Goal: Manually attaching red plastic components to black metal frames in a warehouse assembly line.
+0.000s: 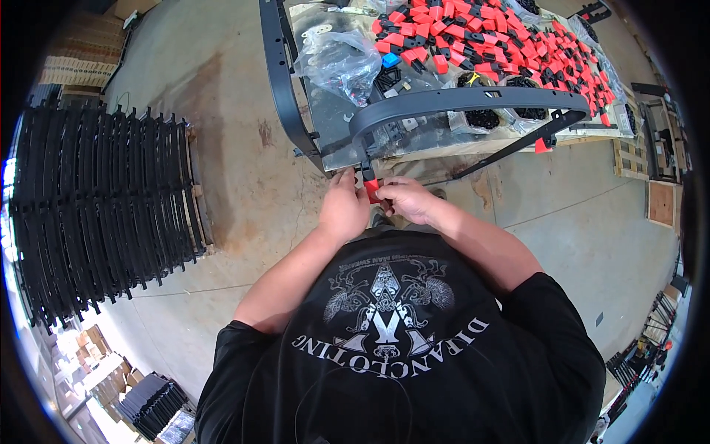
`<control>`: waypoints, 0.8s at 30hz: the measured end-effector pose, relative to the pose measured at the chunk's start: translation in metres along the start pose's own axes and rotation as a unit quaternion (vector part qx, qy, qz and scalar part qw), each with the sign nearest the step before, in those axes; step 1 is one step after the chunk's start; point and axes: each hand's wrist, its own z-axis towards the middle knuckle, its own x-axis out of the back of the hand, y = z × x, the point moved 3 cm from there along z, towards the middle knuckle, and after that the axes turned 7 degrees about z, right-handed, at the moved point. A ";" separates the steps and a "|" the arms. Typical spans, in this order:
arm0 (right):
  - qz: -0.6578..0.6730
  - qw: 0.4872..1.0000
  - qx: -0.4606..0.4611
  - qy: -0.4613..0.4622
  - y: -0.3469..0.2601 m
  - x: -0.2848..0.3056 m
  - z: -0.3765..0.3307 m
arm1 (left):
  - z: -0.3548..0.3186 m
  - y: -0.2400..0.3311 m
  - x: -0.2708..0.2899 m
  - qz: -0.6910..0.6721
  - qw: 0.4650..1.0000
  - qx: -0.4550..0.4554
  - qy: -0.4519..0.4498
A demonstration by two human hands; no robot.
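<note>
A small red-and-black plastic piece (371, 189) stands between my hands in front of my body, its black end upward against the end of a curved black metal frame (414, 103). My left hand (345, 203) is closed at its left side, fingertips up by the black end and thumb beside the red part. With bent fingers, my right hand (411, 200) grips the red part from the right. Its fingertips are partly hidden behind the piece.
A work table (333, 122) ahead carries a heap of red-and-black pieces (473, 37), a clear plastic bag (340, 63) and bags of small black parts (482, 118). Another black frame (281, 81) stands at the table's left. Stacked black bars (103, 200) fill the far left.
</note>
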 end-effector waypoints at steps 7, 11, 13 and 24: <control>-0.016 1.000 0.016 -0.010 0.001 0.000 0.005 | 0.005 -0.017 -0.007 -0.014 0.998 -0.050 0.047; -0.026 0.999 0.025 -0.009 0.000 -0.002 0.003 | 0.024 -0.027 -0.009 -0.101 0.994 0.028 -0.018; -0.037 0.999 0.016 -0.004 0.002 -0.003 0.004 | 0.037 -0.036 -0.011 -0.194 0.977 0.083 -0.040; -0.011 1.000 0.018 0.008 0.006 0.002 0.007 | 0.039 -0.041 -0.031 -0.485 0.846 0.176 -0.136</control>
